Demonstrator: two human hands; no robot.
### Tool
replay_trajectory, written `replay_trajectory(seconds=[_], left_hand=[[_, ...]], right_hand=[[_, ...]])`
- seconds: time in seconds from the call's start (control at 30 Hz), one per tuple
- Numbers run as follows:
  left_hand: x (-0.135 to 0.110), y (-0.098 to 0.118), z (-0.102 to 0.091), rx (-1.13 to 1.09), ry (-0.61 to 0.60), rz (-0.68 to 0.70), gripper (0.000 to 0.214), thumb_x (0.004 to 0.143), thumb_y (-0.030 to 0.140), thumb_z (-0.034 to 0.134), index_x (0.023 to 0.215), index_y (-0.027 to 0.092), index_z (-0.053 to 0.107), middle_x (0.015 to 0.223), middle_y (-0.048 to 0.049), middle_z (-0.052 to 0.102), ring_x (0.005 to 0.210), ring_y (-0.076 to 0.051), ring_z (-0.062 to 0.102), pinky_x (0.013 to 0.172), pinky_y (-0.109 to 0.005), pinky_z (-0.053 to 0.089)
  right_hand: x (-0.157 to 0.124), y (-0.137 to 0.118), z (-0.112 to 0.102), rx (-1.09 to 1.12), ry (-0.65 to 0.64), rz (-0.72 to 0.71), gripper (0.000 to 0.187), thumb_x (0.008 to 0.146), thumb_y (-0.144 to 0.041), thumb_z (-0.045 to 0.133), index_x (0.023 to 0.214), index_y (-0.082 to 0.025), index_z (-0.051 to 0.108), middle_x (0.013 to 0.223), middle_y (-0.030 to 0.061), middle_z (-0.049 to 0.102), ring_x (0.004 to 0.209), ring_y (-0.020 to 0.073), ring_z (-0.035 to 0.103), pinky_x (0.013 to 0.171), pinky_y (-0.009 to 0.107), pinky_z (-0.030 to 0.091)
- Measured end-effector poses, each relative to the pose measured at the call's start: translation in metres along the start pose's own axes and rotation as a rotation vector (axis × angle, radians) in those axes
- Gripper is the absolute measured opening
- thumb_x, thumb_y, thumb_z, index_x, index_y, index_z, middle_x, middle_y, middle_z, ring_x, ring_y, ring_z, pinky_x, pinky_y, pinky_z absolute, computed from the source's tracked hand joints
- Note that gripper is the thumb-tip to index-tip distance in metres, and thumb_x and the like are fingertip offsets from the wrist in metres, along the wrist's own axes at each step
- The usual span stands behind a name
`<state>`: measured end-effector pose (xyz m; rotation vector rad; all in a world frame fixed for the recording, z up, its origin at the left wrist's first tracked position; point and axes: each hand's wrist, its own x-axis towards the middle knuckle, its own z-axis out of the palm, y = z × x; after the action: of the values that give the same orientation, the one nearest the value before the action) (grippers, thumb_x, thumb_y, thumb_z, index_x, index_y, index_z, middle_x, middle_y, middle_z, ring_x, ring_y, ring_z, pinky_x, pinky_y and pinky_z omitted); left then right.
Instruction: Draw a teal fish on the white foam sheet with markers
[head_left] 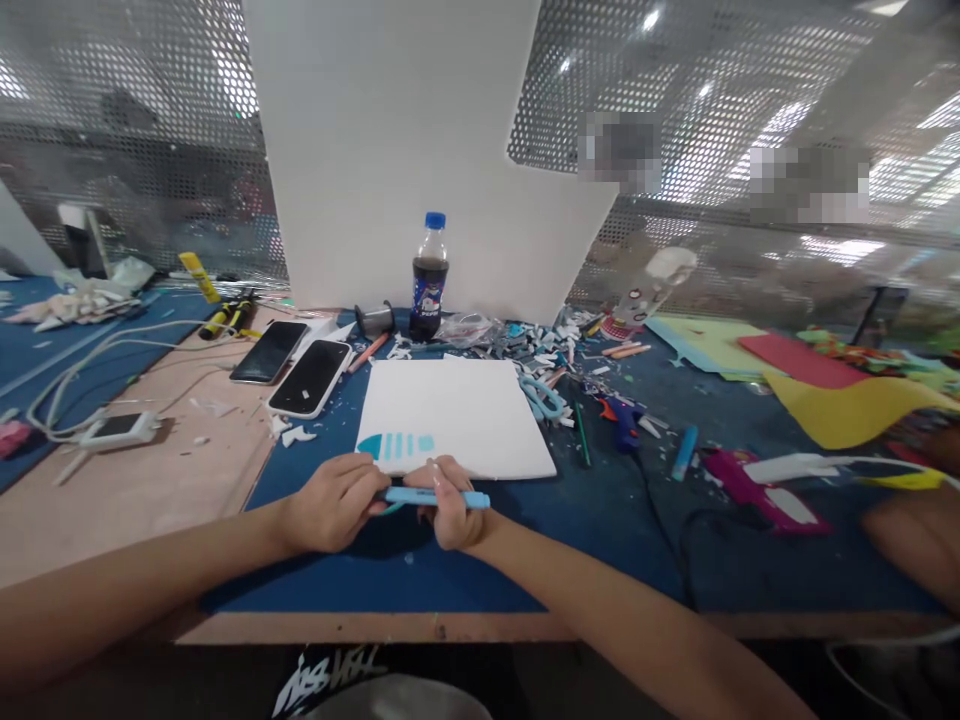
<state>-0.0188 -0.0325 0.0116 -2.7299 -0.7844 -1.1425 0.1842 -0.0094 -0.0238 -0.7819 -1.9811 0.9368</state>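
A light blue marker (439, 497) lies level between my two hands, just above the near edge of a white sheet (454, 400). My left hand (337, 503) is closed around the marker's left end, hiding its tip. Closed on the barrel, my right hand (452, 505) has its thumb lying across it. The sheet's near left corner carries a teal rounded shape (370, 446) and several light blue bars (399, 446). A bit of teal shows below the marker by my left fingers, too small to tell.
Light blue scissors (544, 398) touch the sheet's right side. Two phones (311, 378) lie left, a cola bottle (430, 280) stands behind amid paper scraps (536, 345). To the right are a blue glue gun (624, 422), a magenta power strip (765, 490) and another person's arm (911, 525).
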Motion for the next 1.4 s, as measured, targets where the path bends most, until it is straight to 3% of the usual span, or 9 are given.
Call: replay_trajectory(seconds=[0.2,0.43,0.67,0.83,0.9,1.0,1.1,1.27,1.4], left_hand=[[0.006,-0.023,-0.006,-0.159,-0.007,-0.430,0.036,0.106,0.044,0.041,0.099,0.017,0.064,0.093,-0.0084,0.066,0.086,-0.021,0.062,0.080,-0.037,0.056],[0.006,-0.057,0.000,-0.480,0.159,-1.071,0.036,0.100,0.037,0.063,0.130,0.017,0.059,0.127,-0.0105,0.063,0.106,-0.024,0.066,0.089,-0.044,0.058],[0.029,-0.040,0.008,-0.853,0.169,-1.237,0.037,0.099,0.039,0.065,0.127,0.016,0.060,0.117,-0.0104,0.068,0.094,-0.021,0.070,0.080,-0.039,0.062],[0.028,-0.007,-0.023,-0.954,0.298,-1.339,0.050,0.079,0.042,0.082,0.118,0.015,0.066,0.106,-0.0147,0.077,0.086,-0.029,0.076,0.071,-0.038,0.064],[0.013,0.011,-0.037,-0.914,0.421,-1.379,0.053,0.078,0.040,0.081,0.122,0.017,0.063,0.110,-0.0132,0.077,0.086,-0.028,0.076,0.070,-0.035,0.064],[-0.016,0.038,-0.043,-0.796,0.742,-1.508,0.057,0.075,0.026,0.081,0.128,0.022,0.059,0.116,-0.0079,0.076,0.085,-0.024,0.077,0.066,-0.028,0.063],[-0.035,0.062,-0.028,-0.768,0.982,-1.596,0.057,0.080,0.026,0.076,0.133,0.028,0.056,0.125,-0.0034,0.073,0.103,-0.022,0.074,0.073,-0.023,0.062],[-0.034,0.080,-0.012,-0.964,0.647,-1.544,0.061,0.065,0.048,0.089,0.116,0.021,0.068,0.123,-0.0085,0.074,0.117,-0.028,0.069,0.096,-0.032,0.058],[-0.037,0.076,-0.041,-1.072,0.136,-1.570,0.055,0.066,0.064,0.085,0.076,0.012,0.073,0.066,-0.0095,0.075,0.050,-0.018,0.066,0.049,-0.026,0.051]], right_hand=[[0.033,-0.001,-0.039,-0.073,0.161,-0.057,0.058,0.091,-0.066,0.039,0.051,-0.025,0.047,0.049,0.0034,0.049,0.049,0.0182,0.047,0.057,0.036,0.046],[0.054,0.023,-0.129,-0.214,0.788,0.181,0.045,0.089,-0.065,0.044,0.069,-0.025,0.052,0.082,0.0080,0.056,0.091,0.0268,0.051,0.078,0.038,0.044],[0.035,0.041,-0.137,-0.093,0.877,0.396,0.050,0.084,-0.071,0.045,0.072,-0.023,0.051,0.071,0.0009,0.055,0.064,0.0178,0.055,0.057,0.029,0.044],[0.043,0.025,-0.144,-0.062,0.906,0.321,0.056,0.086,-0.079,0.038,0.081,-0.024,0.047,0.068,-0.0023,0.053,0.054,0.0161,0.054,0.052,0.029,0.045],[0.048,0.019,-0.157,-0.282,0.823,0.250,0.052,0.092,-0.073,0.041,0.091,-0.023,0.050,0.062,-0.0031,0.053,0.051,0.0173,0.052,0.053,0.030,0.045],[0.062,0.017,-0.176,-1.020,0.369,0.171,0.036,0.105,-0.041,0.035,0.112,-0.015,0.059,0.085,0.0101,0.067,0.077,0.0236,0.064,0.072,0.035,0.048],[0.083,0.020,-0.186,-1.141,0.069,0.162,0.023,0.095,-0.014,0.052,0.104,-0.017,0.072,0.105,0.0154,0.070,0.108,0.0287,0.059,0.088,0.037,0.044],[0.115,0.022,-0.179,-1.258,-0.167,0.271,0.040,0.088,-0.001,0.050,0.104,-0.025,0.078,0.119,0.0146,0.068,0.114,0.0339,0.055,0.090,0.047,0.044],[0.130,0.015,-0.159,-1.339,-0.147,0.264,0.045,0.096,-0.007,0.040,0.132,-0.018,0.065,0.133,0.0208,0.060,0.123,0.0380,0.051,0.094,0.051,0.046]])
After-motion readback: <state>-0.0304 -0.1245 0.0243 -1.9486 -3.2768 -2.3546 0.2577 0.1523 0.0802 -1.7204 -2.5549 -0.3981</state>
